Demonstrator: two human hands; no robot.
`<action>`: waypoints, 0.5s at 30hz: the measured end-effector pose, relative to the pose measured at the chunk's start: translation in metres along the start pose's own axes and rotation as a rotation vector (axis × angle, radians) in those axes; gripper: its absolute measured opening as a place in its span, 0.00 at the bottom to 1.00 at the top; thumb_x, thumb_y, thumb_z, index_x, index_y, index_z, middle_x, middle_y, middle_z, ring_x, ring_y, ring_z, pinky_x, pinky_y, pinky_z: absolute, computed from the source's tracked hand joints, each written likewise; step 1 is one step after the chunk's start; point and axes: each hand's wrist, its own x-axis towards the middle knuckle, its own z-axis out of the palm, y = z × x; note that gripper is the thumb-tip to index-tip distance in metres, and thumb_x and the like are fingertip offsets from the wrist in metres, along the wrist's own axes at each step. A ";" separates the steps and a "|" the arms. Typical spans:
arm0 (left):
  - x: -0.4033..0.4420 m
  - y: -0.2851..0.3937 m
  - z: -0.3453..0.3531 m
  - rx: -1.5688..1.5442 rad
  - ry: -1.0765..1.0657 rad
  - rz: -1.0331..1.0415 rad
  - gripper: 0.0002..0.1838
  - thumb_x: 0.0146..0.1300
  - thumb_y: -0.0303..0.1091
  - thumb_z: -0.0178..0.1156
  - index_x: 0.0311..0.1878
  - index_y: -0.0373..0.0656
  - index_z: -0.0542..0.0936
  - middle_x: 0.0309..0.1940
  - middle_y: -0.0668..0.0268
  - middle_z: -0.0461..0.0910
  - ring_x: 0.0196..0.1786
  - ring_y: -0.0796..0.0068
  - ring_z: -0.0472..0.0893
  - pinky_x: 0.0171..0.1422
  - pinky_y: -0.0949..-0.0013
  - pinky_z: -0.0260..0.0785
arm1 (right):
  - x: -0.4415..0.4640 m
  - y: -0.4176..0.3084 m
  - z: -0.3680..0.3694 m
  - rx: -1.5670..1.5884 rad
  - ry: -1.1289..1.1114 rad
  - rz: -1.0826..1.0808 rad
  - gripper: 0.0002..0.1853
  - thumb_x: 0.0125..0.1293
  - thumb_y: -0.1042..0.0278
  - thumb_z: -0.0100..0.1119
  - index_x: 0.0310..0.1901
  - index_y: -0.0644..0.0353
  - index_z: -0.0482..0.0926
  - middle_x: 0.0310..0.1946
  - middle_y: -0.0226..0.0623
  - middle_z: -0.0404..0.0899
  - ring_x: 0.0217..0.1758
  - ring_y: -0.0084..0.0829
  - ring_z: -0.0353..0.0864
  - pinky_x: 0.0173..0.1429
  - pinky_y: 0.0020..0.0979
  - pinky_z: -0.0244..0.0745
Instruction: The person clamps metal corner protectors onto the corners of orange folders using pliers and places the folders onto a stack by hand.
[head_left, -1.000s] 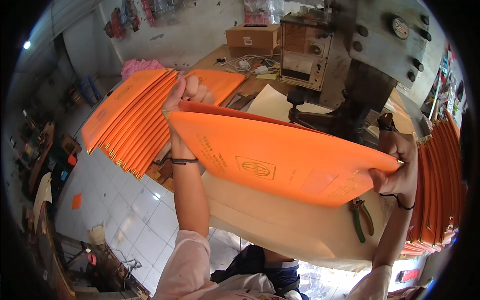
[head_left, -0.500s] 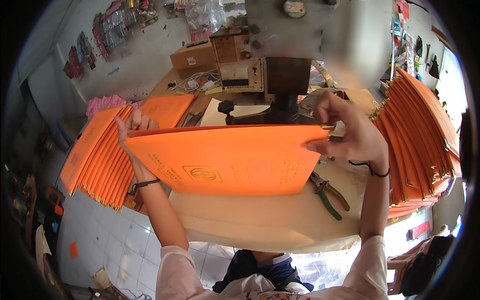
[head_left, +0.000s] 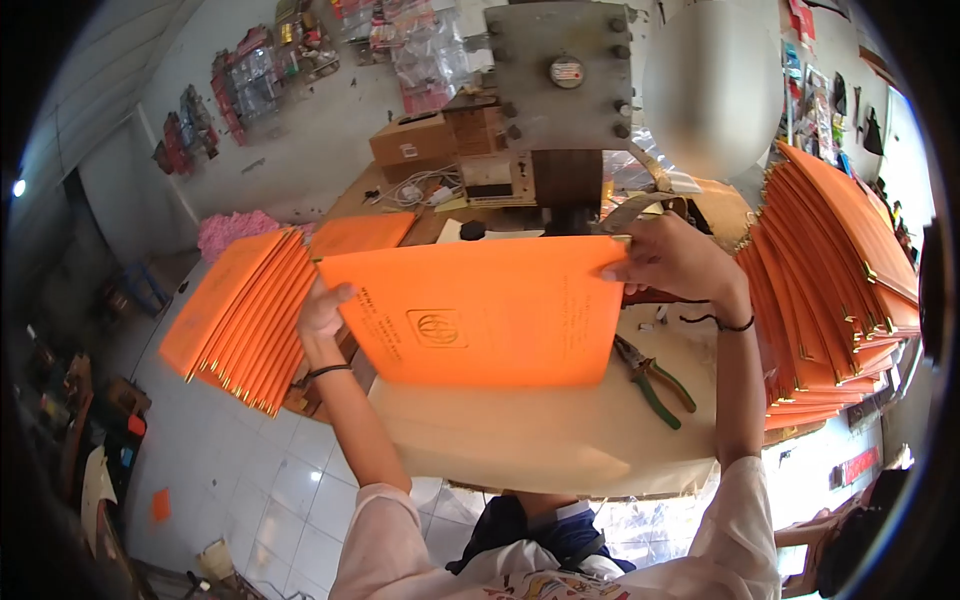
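Note:
An orange folder (head_left: 520, 320) with gold print and an emblem stands upright between my hands, its lower edge at the pale work surface. Brass-coloured metal tips show at its two upper corners. My left hand (head_left: 325, 308) grips the left edge, the thumb lying on the front cover. My right hand (head_left: 685, 258) pinches the upper right corner, with the fingers partly hidden behind the folder. Just right of the folder lie pliers (head_left: 655, 385) with green handles, nearest to my right forearm.
Stacks of orange folders with metal corners stand at left (head_left: 240, 315) and right (head_left: 825, 290). A grey metal press (head_left: 560, 90) rises behind the folder. Farther back are a cardboard box (head_left: 412, 142) and white cables (head_left: 420, 185). The cream-covered work surface (head_left: 520, 440) ends before my lap.
My left hand has moved from the folder's upper left corner to lower on its left edge, thumb now in front. The folder's cover faces me more squarely. My head view has shifted.

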 end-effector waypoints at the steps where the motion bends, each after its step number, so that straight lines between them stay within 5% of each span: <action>1: -0.004 0.001 0.007 0.001 -0.007 0.016 0.28 0.53 0.32 0.74 0.56 0.37 0.75 0.49 0.64 0.80 0.52 0.71 0.79 0.58 0.68 0.71 | -0.001 0.000 0.002 0.117 0.008 0.033 0.19 0.60 0.59 0.70 0.31 0.69 0.74 0.16 0.38 0.77 0.21 0.23 0.78 0.26 0.28 0.70; 4: -0.021 0.006 0.022 0.017 -0.011 0.061 0.27 0.55 0.29 0.72 0.57 0.37 0.74 0.50 0.65 0.80 0.52 0.72 0.78 0.59 0.69 0.70 | -0.005 -0.006 -0.003 -0.167 -0.009 -0.022 0.20 0.59 0.57 0.71 0.36 0.69 0.76 0.15 0.34 0.75 0.19 0.20 0.73 0.27 0.27 0.69; 6: -0.031 0.008 0.028 0.030 0.011 0.079 0.26 0.57 0.28 0.70 0.58 0.36 0.74 0.50 0.66 0.79 0.52 0.73 0.78 0.58 0.70 0.70 | -0.002 -0.004 0.002 -0.252 -0.170 0.072 0.24 0.58 0.57 0.72 0.49 0.66 0.78 0.22 0.33 0.79 0.24 0.20 0.73 0.32 0.27 0.72; 8: -0.038 0.005 0.035 0.158 0.042 0.096 0.24 0.60 0.29 0.68 0.58 0.36 0.73 0.51 0.67 0.79 0.53 0.75 0.78 0.58 0.70 0.70 | -0.007 -0.014 0.023 -0.069 -0.174 0.044 0.27 0.58 0.57 0.71 0.54 0.64 0.77 0.28 0.36 0.82 0.30 0.22 0.77 0.37 0.27 0.74; 9: -0.052 0.000 0.038 0.218 0.061 0.100 0.23 0.62 0.30 0.67 0.58 0.36 0.73 0.51 0.67 0.79 0.53 0.75 0.77 0.58 0.71 0.70 | -0.005 -0.009 0.032 0.038 -0.159 -0.057 0.26 0.60 0.57 0.70 0.55 0.64 0.77 0.39 0.36 0.83 0.41 0.23 0.80 0.48 0.27 0.75; 12: -0.089 -0.016 0.040 0.344 0.156 -0.087 0.21 0.66 0.32 0.63 0.59 0.35 0.72 0.52 0.68 0.78 0.54 0.76 0.77 0.59 0.72 0.69 | -0.024 -0.018 0.054 0.259 -0.063 0.059 0.23 0.62 0.59 0.69 0.54 0.63 0.78 0.45 0.32 0.82 0.49 0.23 0.78 0.57 0.30 0.72; 15: -0.128 -0.054 0.031 0.274 0.191 0.010 0.20 0.68 0.31 0.61 0.60 0.35 0.71 0.52 0.67 0.78 0.54 0.77 0.77 0.59 0.73 0.69 | -0.047 0.027 0.105 0.487 0.083 0.000 0.22 0.64 0.60 0.67 0.55 0.64 0.77 0.48 0.31 0.81 0.50 0.24 0.77 0.58 0.30 0.71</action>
